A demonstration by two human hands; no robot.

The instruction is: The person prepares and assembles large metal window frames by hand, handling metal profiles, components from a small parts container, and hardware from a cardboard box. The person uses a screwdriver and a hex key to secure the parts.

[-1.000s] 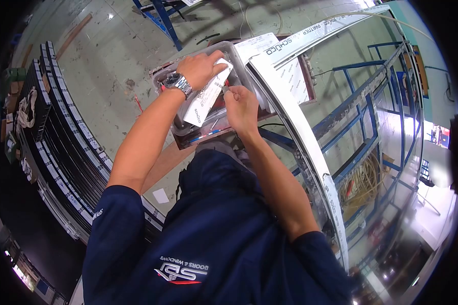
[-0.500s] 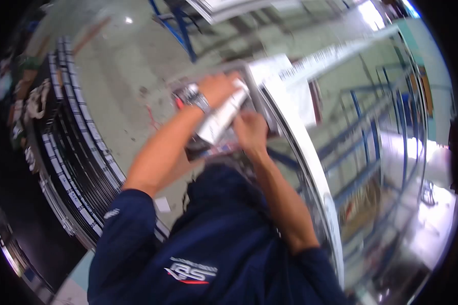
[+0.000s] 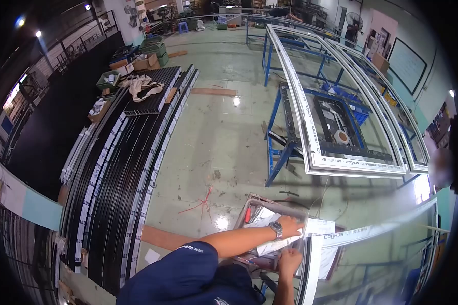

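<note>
My left hand [image 3: 290,227], with a metal watch [image 3: 276,229] on the wrist, reaches over a grey tray [image 3: 249,204]. Its fingers are bent by the tray's right side; what they grip is hidden. Below it, white sheets or a packet [image 3: 272,247] lie tilted in the tray. My right hand [image 3: 290,261] is closed, close to the upright of a white window frame [image 3: 313,259], and its fingertips cannot be made out. A red-handled tool [image 3: 248,215] lies in the tray's left part. More white paper [image 3: 320,226] is behind the frame.
Long dark profiles [image 3: 122,188] are stacked along the left, with a pale cloth [image 3: 143,87] on top. Ahead on the right, a large white frame [image 3: 359,163] rests on blue stands [image 3: 270,137]. Red strips [image 3: 203,202] and a brown board [image 3: 170,239] lie on the floor.
The view has tilted up and swung, so more of the workshop shows and the hands appear lower right. Both hands stay at the tray; the left is farther from the white packet's end.
</note>
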